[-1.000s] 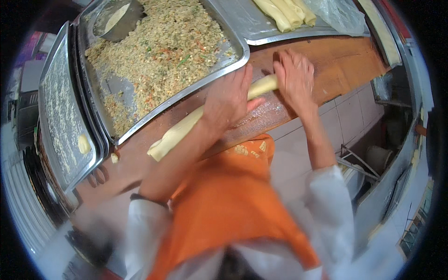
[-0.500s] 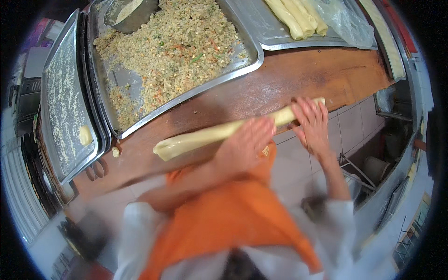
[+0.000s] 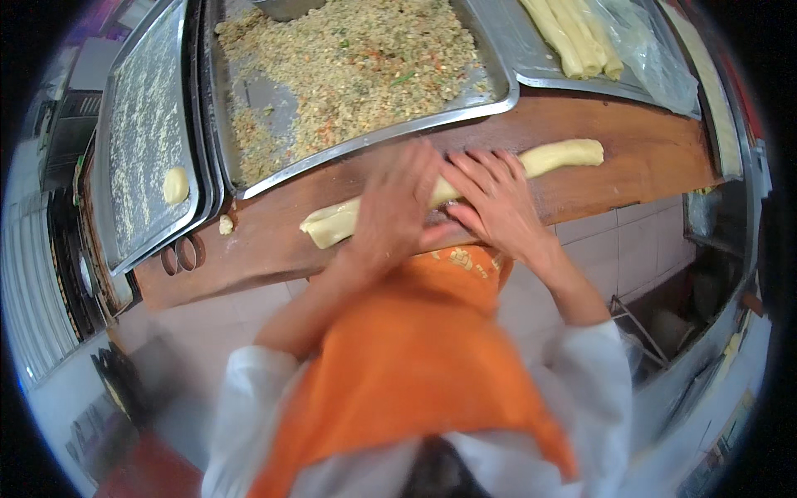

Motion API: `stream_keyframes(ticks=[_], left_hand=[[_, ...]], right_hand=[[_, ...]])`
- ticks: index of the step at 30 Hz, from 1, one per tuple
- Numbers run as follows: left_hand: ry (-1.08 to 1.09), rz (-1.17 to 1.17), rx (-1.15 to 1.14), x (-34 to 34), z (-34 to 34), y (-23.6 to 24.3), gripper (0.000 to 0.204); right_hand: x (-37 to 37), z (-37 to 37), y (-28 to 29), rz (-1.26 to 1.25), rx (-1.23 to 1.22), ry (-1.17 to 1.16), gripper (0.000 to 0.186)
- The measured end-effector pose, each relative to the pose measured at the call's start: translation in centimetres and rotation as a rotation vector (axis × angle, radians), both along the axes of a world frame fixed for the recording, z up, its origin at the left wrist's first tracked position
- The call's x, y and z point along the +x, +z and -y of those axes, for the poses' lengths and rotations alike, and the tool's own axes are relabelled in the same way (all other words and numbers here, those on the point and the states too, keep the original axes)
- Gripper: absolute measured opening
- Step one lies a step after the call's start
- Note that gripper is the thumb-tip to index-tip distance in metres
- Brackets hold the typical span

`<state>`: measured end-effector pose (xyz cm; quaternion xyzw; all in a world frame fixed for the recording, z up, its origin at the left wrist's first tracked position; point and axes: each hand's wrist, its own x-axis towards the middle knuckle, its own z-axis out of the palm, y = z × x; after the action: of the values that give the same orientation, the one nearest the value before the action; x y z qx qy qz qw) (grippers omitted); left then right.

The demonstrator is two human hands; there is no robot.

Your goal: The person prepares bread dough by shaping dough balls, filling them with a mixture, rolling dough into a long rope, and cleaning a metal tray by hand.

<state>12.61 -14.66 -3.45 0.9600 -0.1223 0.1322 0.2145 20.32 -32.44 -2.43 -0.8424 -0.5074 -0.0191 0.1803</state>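
A long, pale, glossy roll of dough point(image 3: 564, 156) lies slantwise across the brown wooden work surface in front of me. My left hand point(image 3: 397, 203) rests over its left part, blurred by motion, with the fingers stretched out and lying flat. Close beside it, my right hand point(image 3: 496, 199) presses on the middle of the roll, its fingers spread a little and the thumb apart. The dough under both palms is hidden. Its left end is flattened and ragged, while the right end is rounded.
A metal tray point(image 3: 365, 138) of crumbly filling stands beyond the dough. Left of it, a floured tray point(image 3: 137, 158) bears a small dough piece point(image 3: 176, 185). Two metal rings point(image 3: 184, 253) lie near the front edge. Several dough rolls point(image 3: 573, 41) lie beside a plastic bag point(image 3: 643, 50) at far right.
My right hand has moved left along the roll, from near its right end to its middle. The roll has shifted away from the front edge. The whole view has shifted a little.
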Motion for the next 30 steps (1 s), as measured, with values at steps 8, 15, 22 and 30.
stream_keyframes(ticks=[8, 15, 22, 30], left_hand=[[-0.038, -0.066, 0.105, -4.0, 0.7, 0.5, 0.067], [0.158, -0.066, 0.127, 0.2, -3.4, 0.6, 0.065], [-0.104, -0.192, 0.178, -8.1, -2.6, 1.8, 0.069], [0.077, -0.077, 0.299, -4.7, -8.5, 0.5, 0.055]], right_hand=[[-4.9, 1.6, -0.5, 0.015, -0.069, -0.118, 0.058], [1.6, -3.3, 0.6, 0.117, -0.163, -0.214, 0.046], [-4.6, 2.8, 1.0, 0.061, -0.198, -0.031, 0.059], [2.0, -2.9, -0.6, 0.155, -0.111, -0.149, 0.048]])
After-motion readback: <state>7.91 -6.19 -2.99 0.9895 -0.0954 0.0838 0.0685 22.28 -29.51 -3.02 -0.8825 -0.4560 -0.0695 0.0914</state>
